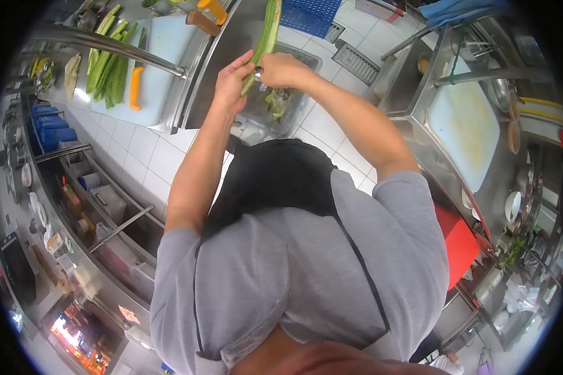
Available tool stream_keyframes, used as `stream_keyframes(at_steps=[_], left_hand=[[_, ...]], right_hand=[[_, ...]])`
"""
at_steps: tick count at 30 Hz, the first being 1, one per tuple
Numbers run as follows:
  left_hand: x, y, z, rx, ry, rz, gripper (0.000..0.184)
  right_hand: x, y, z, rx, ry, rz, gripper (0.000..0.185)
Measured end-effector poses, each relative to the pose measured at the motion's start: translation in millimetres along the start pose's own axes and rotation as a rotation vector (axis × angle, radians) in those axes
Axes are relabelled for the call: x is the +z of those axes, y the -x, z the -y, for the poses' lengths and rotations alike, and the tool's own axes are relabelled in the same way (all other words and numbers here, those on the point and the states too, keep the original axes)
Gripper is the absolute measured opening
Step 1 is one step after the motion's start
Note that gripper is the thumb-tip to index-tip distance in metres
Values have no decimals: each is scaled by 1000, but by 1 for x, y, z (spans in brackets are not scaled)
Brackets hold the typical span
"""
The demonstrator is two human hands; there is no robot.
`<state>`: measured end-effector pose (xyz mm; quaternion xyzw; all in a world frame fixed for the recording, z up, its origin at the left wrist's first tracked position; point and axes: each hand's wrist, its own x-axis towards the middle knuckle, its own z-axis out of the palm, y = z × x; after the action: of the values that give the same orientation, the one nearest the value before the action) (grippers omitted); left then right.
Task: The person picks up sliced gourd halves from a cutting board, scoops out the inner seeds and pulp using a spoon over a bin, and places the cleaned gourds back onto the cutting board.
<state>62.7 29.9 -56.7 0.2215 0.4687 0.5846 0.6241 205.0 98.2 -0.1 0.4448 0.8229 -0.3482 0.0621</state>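
Note:
My left hand (234,81) is closed around the lower end of a long green zucchini (269,31), its pale flesh showing along the cut face. My right hand (281,70) is closed, with the shiny rounded metal end of a spoon (258,72) sticking out against the zucchini near my left fingers. The spoon's handle is hidden in my fist. Below both hands stands a clear plastic bin (247,119) with greenish scraps (274,105) in it.
To the left, several zucchini pieces (109,72) and an orange-handled knife (135,87) lie on a white cutting board (166,50). A blue perforated crate (309,15) is ahead. Another cutting board (463,125) lies on the right counter.

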Motion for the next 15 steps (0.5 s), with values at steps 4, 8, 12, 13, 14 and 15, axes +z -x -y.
stream_keyframes(at_steps=[4,8,12,13,14,15], left_hand=[[3,1,-3,10,-5,39,45],[8,1,-8,0,41,70,44],[6,-1,-6,-29,83,127,45],[6,-1,-4,-27,65,122,45],[8,0,-1,-23,48,116,45],[9,0,2,-18,30,110,46]], right_hand=[[13,-4,-10,-99,-62,-13,32],[9,11,-5,-115,-119,11,32],[7,21,-3,-70,-156,19,31],[12,17,-8,-82,-141,5,31],[15,15,-12,-94,-125,-9,31],[10,16,-12,-79,-81,-26,29]])
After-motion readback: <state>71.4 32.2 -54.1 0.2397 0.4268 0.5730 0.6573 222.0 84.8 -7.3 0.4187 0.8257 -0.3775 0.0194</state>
